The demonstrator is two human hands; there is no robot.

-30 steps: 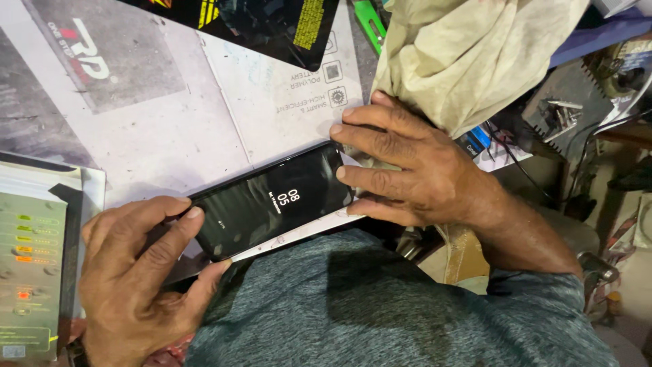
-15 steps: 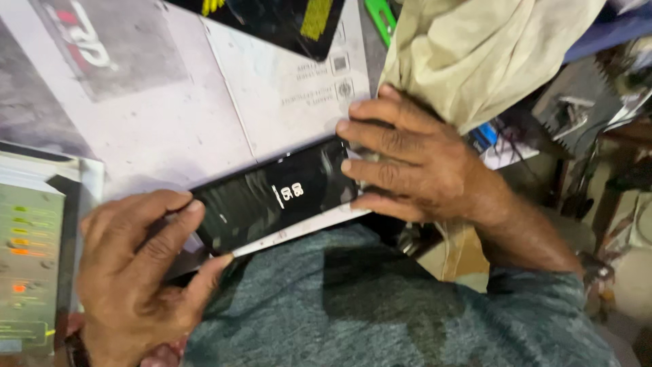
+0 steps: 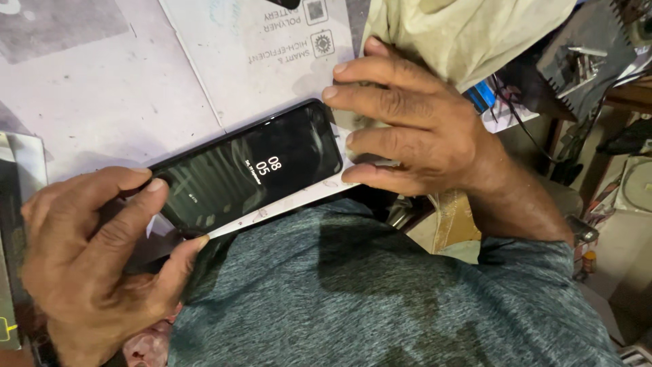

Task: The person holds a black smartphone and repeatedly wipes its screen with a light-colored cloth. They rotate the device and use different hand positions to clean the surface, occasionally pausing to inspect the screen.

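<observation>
Now left hand (image 3: 95, 258) and right hand (image 3: 414, 129) pinch phone (image 3: 251, 170) ends at table edge (image 3: 285, 207).

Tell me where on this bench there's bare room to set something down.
The open patch is the pale printed sheet beyond the phone, left of the cream cloth. It is crowded at the near edge, where the left hand and right hand hold the phone, and among the clutter on the right.
</observation>
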